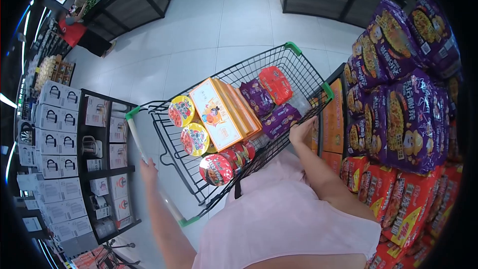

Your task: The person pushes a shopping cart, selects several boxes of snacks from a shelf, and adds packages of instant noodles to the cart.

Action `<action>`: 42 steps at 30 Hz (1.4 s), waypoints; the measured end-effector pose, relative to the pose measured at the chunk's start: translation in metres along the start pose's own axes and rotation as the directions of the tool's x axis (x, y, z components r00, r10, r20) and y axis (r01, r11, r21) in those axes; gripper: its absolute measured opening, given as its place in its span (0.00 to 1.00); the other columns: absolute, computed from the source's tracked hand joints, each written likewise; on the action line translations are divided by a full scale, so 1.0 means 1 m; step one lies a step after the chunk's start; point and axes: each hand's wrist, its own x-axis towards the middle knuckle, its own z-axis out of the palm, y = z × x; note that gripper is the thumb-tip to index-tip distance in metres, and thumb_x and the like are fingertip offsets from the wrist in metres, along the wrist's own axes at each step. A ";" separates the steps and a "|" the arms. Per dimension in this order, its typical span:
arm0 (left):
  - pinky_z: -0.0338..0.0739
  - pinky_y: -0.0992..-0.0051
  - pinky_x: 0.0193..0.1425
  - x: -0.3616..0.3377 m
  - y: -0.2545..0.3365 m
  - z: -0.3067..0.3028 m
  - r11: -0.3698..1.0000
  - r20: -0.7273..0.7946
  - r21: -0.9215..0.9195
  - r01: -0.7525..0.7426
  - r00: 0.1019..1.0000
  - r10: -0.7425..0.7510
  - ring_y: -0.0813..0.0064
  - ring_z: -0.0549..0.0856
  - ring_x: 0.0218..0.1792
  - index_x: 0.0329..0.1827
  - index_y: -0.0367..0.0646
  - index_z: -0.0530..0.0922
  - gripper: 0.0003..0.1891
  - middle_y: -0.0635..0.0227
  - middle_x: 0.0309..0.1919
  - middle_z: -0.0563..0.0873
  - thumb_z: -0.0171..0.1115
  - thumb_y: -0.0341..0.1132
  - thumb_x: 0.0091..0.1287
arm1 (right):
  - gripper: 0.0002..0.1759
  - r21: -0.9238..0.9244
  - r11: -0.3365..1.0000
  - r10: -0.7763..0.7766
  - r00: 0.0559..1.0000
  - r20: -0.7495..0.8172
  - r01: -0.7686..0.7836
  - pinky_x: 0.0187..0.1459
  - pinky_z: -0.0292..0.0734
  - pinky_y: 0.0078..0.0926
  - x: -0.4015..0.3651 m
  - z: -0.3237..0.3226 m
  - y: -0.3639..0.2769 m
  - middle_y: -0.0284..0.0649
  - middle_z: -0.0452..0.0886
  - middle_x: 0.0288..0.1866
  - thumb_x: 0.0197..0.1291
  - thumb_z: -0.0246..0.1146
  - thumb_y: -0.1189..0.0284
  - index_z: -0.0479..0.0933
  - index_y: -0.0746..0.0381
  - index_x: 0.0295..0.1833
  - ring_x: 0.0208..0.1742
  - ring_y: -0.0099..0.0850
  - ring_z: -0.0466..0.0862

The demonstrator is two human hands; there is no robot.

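My left hand [148, 170] is closed around the white handle bar [137, 137] of a black wire shopping cart [298, 72] with green corners. My right hand [302, 130] lies over the cart's right side rim, fingers touching a purple noodle packet [280, 118]; whether it grips anything is unclear. Inside the cart lie orange gift boxes [219, 112], round instant-noodle bowls [194, 138], red-lidded bowls [217, 168], another purple packet [256, 95] and a red packet [275, 84].
Stacked purple noodle multipacks [403, 114] and red ones [398, 204] fill the display at right. A black shelf with white kettle boxes [59, 139] stands at left. Dark display tables [129, 0] lie across the white-tiled aisle [224, 25]. A person in red [74, 30] stands far left.
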 end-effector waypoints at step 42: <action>0.74 0.56 0.54 0.068 0.177 0.133 0.965 -0.014 0.262 -0.026 0.999 0.030 0.42 0.81 0.48 0.51 0.28 0.70 0.20 0.39 0.45 0.81 0.59 0.38 0.66 | 0.41 0.034 0.937 0.339 0.931 0.132 -0.346 0.63 0.67 0.44 0.040 0.094 -0.057 0.59 0.67 0.67 0.57 0.54 0.79 0.44 0.64 0.74 0.64 0.54 0.72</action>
